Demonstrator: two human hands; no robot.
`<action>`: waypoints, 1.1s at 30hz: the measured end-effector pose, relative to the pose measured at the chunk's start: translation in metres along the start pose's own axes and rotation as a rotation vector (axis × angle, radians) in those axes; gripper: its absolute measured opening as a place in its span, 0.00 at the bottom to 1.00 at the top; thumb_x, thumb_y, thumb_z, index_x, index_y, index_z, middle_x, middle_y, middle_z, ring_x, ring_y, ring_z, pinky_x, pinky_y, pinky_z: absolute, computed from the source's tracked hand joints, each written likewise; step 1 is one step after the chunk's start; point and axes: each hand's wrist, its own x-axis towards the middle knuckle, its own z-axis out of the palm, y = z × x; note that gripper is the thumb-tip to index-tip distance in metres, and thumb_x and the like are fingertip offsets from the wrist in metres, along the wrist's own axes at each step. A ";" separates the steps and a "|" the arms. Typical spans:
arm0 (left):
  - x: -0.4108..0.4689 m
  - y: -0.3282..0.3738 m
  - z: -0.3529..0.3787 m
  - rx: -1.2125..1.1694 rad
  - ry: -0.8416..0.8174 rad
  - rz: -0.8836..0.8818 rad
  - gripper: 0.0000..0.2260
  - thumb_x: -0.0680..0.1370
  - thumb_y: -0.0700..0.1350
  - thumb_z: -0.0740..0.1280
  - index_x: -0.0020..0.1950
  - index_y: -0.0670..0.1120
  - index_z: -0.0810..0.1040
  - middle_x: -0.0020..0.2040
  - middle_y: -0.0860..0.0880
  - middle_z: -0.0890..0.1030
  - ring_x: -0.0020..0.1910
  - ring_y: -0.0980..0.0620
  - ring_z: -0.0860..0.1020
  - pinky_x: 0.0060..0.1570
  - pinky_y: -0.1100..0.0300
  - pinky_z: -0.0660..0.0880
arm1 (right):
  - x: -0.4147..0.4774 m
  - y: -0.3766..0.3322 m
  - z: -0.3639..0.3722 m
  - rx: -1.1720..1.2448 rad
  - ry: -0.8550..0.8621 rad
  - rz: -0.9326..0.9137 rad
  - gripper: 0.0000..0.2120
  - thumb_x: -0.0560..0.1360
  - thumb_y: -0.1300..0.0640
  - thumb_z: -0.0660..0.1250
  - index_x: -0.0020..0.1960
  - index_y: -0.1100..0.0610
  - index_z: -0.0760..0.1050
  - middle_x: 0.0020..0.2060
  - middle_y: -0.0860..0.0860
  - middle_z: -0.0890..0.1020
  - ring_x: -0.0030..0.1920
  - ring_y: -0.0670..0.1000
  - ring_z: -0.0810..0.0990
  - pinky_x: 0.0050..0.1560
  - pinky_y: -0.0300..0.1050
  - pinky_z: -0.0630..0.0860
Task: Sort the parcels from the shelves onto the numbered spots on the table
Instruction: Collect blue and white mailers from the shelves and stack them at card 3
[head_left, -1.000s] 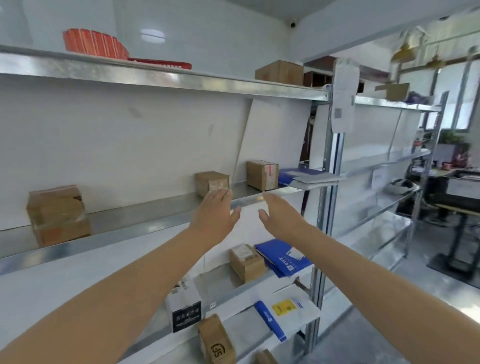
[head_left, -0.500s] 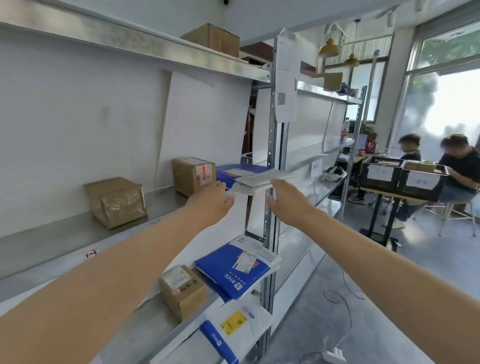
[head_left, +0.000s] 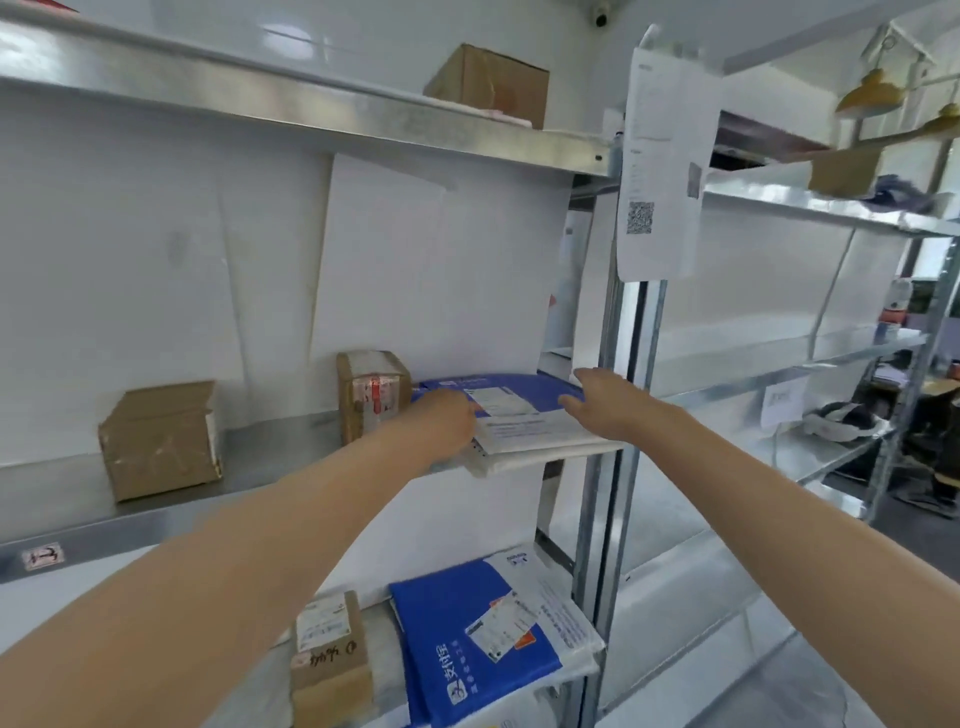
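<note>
**A:** Where are the hands?

**B:** Both arms are stretched out to the middle shelf (head_left: 156, 512). The left hand (head_left: 444, 423) is at the left edge of a stack of flat parcels. The right hand (head_left: 602, 402) is over the stack's right end.

**A:** What is in the stack?

**B:** On top lies a blue mailer (head_left: 524, 384) with a white label, directly between the fingers of the two hands. Beneath it are white mailers (head_left: 545, 449). Their near edge juts over the shelf's front lip, just below the right fingers.

**A:** How do the fingers stand?

**B:** The right fingers (head_left: 589, 375) are fairly straight and slightly spread, with the thumb apart. They lie on or just above the blue mailer, and I cannot tell whether they touch it. The left fingers (head_left: 465, 415) point into the stack's left edge. The back of the hand hides most of them, so I cannot tell whether they grip or only touch.

**A:** Anything beside them?

**B:** Just left of the left fingers stands a taped carton (head_left: 371, 400), upright and close against the blue mailer's corner. Farther left, well apart, sits a brown box (head_left: 161, 441) with a loose flap.

**A:** And above or below?

**B:** High above the fingers, on the top shelf, is another cardboard box (head_left: 488, 85). Up and right of the right fingers, a paper sheet (head_left: 660, 166) with a QR code hangs on the upright post. Below the fingers, on the lower shelf, a second blue parcel (head_left: 467, 634) lies on white ones. Left of it is a small labelled carton (head_left: 327, 665) with handwriting on top.
</note>
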 end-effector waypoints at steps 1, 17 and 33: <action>0.005 0.007 0.001 0.014 -0.022 -0.065 0.14 0.83 0.41 0.53 0.60 0.39 0.75 0.54 0.46 0.78 0.52 0.47 0.76 0.45 0.60 0.72 | 0.009 0.007 -0.001 -0.012 -0.051 -0.002 0.25 0.82 0.46 0.55 0.71 0.63 0.64 0.67 0.60 0.71 0.64 0.58 0.72 0.63 0.49 0.70; 0.077 0.034 0.050 -0.031 0.022 -0.584 0.27 0.81 0.60 0.50 0.70 0.43 0.68 0.67 0.40 0.70 0.61 0.43 0.71 0.53 0.57 0.68 | 0.117 0.076 0.030 0.369 -0.385 0.155 0.27 0.76 0.34 0.58 0.59 0.57 0.74 0.45 0.51 0.78 0.49 0.54 0.78 0.52 0.46 0.72; 0.021 0.061 0.048 -1.098 0.415 -0.263 0.21 0.73 0.43 0.74 0.63 0.47 0.71 0.54 0.49 0.82 0.46 0.52 0.82 0.35 0.60 0.79 | 0.049 0.101 0.019 1.062 -0.013 0.139 0.31 0.68 0.42 0.75 0.63 0.56 0.70 0.50 0.51 0.82 0.43 0.51 0.83 0.34 0.42 0.77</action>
